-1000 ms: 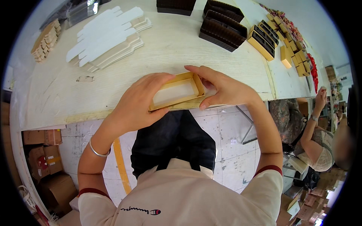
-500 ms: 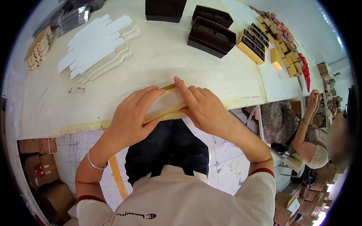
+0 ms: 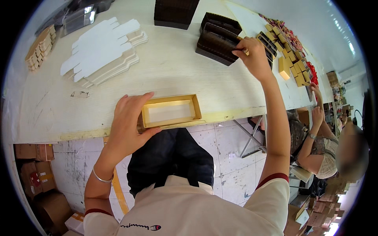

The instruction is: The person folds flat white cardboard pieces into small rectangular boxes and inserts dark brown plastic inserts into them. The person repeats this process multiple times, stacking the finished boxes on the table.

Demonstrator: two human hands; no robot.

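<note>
An open gold cardboard box (image 3: pixel 169 101) with a white inside floor lies at the table's front edge. My left hand (image 3: pixel 128 124) holds its left end, thumb along the near side and fingers at the far side. My right hand (image 3: pixel 256 59) reaches far right to a stack of black plastic trays (image 3: pixel 216 41). Its thumb and fingers pinch the right end of the top tray, and the fingertips are partly hidden. Behind that end are gold boxes with black trays in them (image 3: pixel 267 44), partly covered by my hand.
Flat white box blanks (image 3: pixel 102 47) are stacked at the left, beside folded card pieces (image 3: pixel 40 47). A taller black tray stack (image 3: pixel 175 13) stands at the back. Gold boxes (image 3: pixel 289 59) crowd the right side. A co-worker (image 3: pixel 319 153) sits at the right.
My right hand has left the gold box and moved up and right to the black trays. The box, now spread open, stays in my left hand. The co-worker's arms have shifted.
</note>
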